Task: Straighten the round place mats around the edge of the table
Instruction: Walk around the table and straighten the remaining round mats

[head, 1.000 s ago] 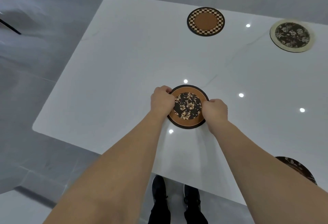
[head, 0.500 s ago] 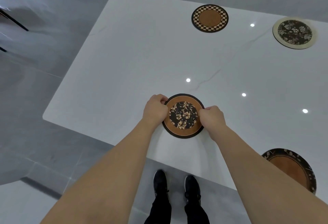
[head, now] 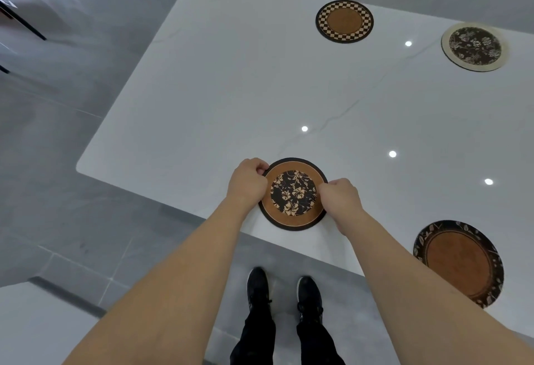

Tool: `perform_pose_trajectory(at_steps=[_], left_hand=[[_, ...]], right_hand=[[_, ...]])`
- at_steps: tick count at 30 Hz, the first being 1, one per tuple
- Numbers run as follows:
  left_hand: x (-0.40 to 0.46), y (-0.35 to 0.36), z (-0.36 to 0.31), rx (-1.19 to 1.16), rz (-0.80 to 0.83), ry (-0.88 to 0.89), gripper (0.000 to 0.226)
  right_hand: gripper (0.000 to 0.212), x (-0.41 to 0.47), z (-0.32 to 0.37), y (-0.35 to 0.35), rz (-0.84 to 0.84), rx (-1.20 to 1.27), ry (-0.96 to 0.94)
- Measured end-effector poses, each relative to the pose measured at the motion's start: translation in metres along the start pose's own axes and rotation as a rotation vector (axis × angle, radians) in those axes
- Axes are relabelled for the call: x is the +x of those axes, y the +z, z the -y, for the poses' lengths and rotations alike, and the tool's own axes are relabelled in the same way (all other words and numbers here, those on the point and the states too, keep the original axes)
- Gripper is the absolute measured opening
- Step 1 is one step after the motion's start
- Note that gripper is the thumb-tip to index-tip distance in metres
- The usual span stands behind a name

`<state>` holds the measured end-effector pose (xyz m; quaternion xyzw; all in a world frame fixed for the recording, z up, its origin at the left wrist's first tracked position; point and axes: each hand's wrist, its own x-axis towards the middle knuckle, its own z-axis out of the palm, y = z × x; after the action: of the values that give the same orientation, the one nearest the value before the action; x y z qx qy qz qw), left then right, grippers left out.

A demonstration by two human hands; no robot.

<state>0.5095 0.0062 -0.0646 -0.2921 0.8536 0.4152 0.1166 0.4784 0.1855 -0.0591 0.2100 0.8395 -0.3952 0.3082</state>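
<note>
The left hand [head: 248, 183] and the right hand [head: 338, 197] each pinch opposite edges of a round cork place mat with a black floral centre and dark rim [head: 293, 193], which lies flat just inside the near edge of the glossy white marble-look worktop [head: 231, 90]. Three more round mats lie on the worktop: a leaf-bordered brown mat [head: 459, 262] near the same edge to the right, a checker-rimmed mat [head: 344, 21] and a cream-rimmed floral mat [head: 474, 46] along the far side.
</note>
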Motion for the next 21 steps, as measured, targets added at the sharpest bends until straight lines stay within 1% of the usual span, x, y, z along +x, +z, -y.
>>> perform_pose_trajectory(at_steps=[5,13,21], left_hand=[[-0.014,0.001,0.012,0.002,-0.015,-0.001,0.037],[-0.021,0.002,0.016,-0.007,-0.034,-0.014,0.036],[-0.022,0.001,0.016,-0.009,-0.031,-0.012,0.036]], right_hand=[[0.018,-0.014,-0.009,0.005,0.011,-0.003,0.013],[0.031,-0.024,-0.015,0.005,0.009,0.047,0.005],[0.032,-0.030,-0.016,0.005,0.011,0.067,-0.005]])
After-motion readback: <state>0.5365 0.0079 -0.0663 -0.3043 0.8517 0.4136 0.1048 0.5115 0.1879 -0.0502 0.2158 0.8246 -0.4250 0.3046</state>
